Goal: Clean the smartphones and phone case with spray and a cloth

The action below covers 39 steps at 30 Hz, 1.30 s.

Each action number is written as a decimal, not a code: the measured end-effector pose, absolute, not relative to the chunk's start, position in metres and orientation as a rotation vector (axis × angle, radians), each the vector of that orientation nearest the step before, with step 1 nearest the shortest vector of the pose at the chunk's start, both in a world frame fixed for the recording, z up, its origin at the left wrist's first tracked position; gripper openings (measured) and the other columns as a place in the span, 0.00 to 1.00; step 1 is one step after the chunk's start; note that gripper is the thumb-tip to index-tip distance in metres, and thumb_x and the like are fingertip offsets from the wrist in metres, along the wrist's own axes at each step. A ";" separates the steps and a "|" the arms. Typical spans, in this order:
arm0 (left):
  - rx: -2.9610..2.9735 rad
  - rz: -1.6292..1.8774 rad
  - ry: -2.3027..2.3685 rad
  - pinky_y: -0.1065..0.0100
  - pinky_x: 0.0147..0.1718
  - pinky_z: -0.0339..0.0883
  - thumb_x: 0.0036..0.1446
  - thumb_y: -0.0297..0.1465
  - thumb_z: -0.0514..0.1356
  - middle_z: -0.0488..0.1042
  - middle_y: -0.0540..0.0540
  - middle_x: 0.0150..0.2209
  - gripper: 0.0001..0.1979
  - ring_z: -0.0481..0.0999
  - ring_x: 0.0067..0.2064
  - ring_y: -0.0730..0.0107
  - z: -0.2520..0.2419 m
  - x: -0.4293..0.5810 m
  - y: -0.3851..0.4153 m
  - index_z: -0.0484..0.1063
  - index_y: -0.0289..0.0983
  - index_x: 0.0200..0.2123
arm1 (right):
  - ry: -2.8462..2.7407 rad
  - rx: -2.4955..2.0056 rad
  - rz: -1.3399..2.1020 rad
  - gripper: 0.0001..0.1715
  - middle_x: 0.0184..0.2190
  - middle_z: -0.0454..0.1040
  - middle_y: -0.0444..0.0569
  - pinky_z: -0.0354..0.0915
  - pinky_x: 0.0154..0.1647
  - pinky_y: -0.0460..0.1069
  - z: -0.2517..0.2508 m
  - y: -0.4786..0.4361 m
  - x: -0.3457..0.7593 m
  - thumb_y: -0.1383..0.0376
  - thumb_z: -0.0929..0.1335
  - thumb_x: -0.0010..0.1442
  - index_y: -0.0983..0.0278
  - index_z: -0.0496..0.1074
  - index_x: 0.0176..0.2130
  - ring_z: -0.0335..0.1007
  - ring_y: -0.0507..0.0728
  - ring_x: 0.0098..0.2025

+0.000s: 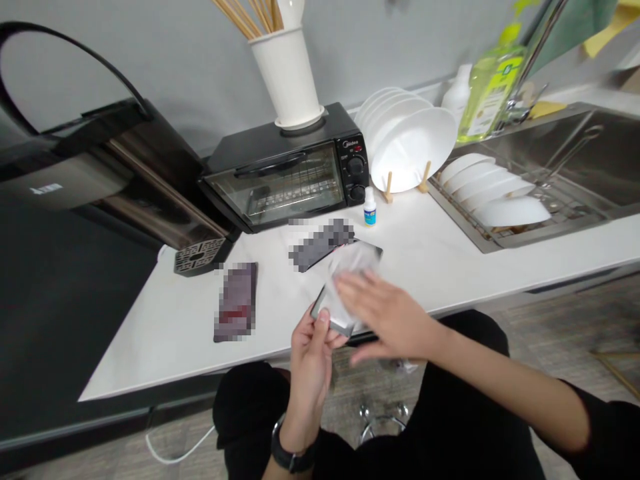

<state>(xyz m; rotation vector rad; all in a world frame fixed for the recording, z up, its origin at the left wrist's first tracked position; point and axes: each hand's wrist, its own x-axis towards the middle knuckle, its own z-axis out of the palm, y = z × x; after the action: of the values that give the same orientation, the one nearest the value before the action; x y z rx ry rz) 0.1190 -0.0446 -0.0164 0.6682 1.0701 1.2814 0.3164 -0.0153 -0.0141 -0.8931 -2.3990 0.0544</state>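
My left hand (314, 343) grips the near edge of a thin flat device with a grey rim (334, 325), thumb on top; it looks like a phone or small tablet. My right hand (387, 310) presses a white tissue or cloth (354, 259) over its surface, fingers fairly straight and blurred by motion. Most of the device is hidden under the cloth and hand. Just beyond the cloth lies a dark, pixelated flat item (323, 245). Another dark, pixelated flat item (237, 300) rests to the left. A small white spray bottle with a blue label (369, 208) stands behind the hands.
On the white counter (165, 333), a black toaster oven (285, 180) carries a white utensil holder (287, 80). A tall black appliance (150, 180) stands left. Racked white plates (415, 150), a green soap bottle (493, 87) and the sink with bowls (505, 193) are right.
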 end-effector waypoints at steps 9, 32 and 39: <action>0.969 1.194 1.311 0.77 0.26 0.74 0.50 0.47 0.76 0.80 0.49 0.32 0.27 0.75 0.27 0.77 -0.011 0.045 -0.030 0.81 0.35 0.47 | -2.218 -1.157 -0.032 0.26 0.60 0.80 0.50 0.78 0.57 0.59 -0.021 0.002 0.410 0.71 0.62 0.70 0.57 0.76 0.61 0.81 0.61 0.56; 2.740 0.196 1.020 0.44 0.74 0.53 0.73 0.30 0.53 0.54 0.45 0.77 0.24 0.56 0.77 0.54 0.029 -0.010 0.112 0.69 0.46 0.68 | -2.137 -1.049 0.474 0.55 0.59 0.75 0.62 0.68 0.64 0.66 -0.063 0.140 0.326 0.55 0.78 0.57 0.66 0.57 0.73 0.72 0.70 0.62; 2.541 0.050 0.983 0.49 0.75 0.51 0.73 0.36 0.56 0.49 0.40 0.78 0.23 0.52 0.78 0.54 0.038 0.004 0.118 0.67 0.44 0.68 | -2.134 -1.071 0.436 0.50 0.65 0.70 0.65 0.65 0.67 0.66 -0.056 0.143 0.324 0.56 0.81 0.53 0.66 0.67 0.68 0.69 0.71 0.65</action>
<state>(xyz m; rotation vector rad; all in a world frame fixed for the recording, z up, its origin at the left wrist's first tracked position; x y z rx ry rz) 0.0037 0.1176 0.0378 2.5407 0.9828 0.0498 0.3235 0.1429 -0.0559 -1.0709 -2.1344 0.4360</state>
